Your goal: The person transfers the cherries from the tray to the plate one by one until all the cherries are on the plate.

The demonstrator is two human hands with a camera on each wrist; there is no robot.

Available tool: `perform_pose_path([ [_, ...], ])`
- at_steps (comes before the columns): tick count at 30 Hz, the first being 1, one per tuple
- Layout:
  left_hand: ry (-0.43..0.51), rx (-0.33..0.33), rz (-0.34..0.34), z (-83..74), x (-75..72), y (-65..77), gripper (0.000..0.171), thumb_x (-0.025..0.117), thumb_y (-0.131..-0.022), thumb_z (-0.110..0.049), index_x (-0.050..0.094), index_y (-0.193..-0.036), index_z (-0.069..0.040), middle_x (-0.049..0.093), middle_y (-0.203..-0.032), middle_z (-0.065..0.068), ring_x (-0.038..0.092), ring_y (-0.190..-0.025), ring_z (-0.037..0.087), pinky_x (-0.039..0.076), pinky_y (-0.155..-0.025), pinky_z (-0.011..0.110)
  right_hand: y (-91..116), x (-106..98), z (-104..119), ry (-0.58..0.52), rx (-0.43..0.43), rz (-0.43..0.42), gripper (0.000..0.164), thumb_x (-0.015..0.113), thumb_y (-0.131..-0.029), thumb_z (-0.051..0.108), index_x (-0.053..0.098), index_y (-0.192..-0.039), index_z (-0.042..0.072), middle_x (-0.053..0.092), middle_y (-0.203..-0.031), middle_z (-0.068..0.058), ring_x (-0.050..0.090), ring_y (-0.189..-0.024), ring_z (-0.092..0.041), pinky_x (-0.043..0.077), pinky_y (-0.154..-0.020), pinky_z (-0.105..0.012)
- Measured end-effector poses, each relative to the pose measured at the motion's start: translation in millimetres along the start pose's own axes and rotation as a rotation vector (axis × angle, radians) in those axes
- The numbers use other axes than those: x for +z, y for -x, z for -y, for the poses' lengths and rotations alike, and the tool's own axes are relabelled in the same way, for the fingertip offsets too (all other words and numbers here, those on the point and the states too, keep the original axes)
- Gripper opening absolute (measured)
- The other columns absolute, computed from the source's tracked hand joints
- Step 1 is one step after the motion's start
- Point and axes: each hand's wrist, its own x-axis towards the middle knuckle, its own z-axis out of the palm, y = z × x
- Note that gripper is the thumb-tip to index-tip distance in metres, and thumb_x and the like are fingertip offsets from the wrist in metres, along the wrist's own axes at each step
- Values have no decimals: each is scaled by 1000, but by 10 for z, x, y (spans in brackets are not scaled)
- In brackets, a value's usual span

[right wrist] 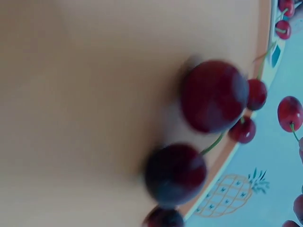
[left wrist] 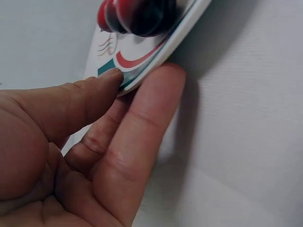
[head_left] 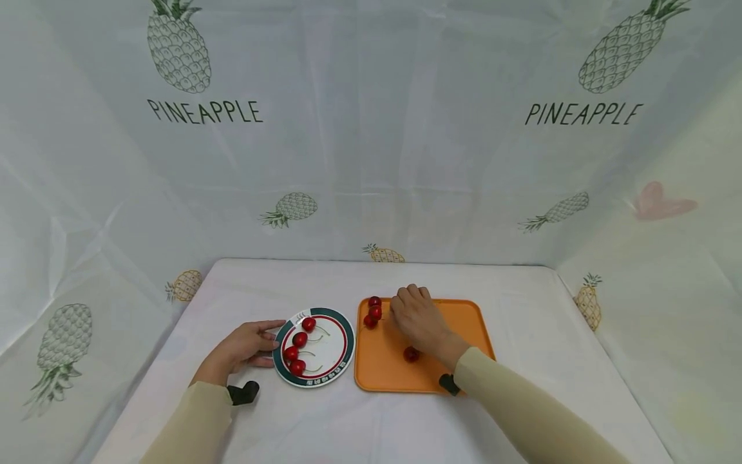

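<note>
My left hand (head_left: 246,345) holds the left rim of a white plate (head_left: 333,338) with a green and red border. In the left wrist view the thumb (left wrist: 102,87) lies on the rim, with fingers underneath. Several red cherries (head_left: 299,339) with stems lie along the plate's left side. Over the back of an orange tray (head_left: 379,374) is my right hand (head_left: 418,319). Its fingertips (right wrist: 300,204), at the right wrist view's edge, pinch the stem of a cherry (right wrist: 290,113); the head view hides this cherry. Other cherries (head_left: 375,312) cluster in the tray's back left corner.
A single cherry (head_left: 411,354) lies in the tray below my right wrist. Plate and tray stand side by side on a white-covered table (head_left: 324,425). Behind rises a pale curtain (head_left: 371,154) printed with pineapples.
</note>
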Motion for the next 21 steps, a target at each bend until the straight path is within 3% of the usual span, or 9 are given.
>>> perform_pose_path([
  [12,-11,5,3,-23,-1,-6,59,65,-99,5,52,-155,-8,58,-119,18,70,-85,21,66,-75,38,-316,36,485,35,20,34,23,65,-104,31,65,-102,7,52,-91,-4,45,-92,-24,43,-82,-34],
  [21,13,2,14,-18,20,6,63,68,-97,4,50,-156,-8,62,-124,20,73,-86,21,66,-76,39,-504,152,798,93,42,86,24,68,-102,32,62,-97,9,49,-89,-4,45,-92,-24,43,-85,-36],
])
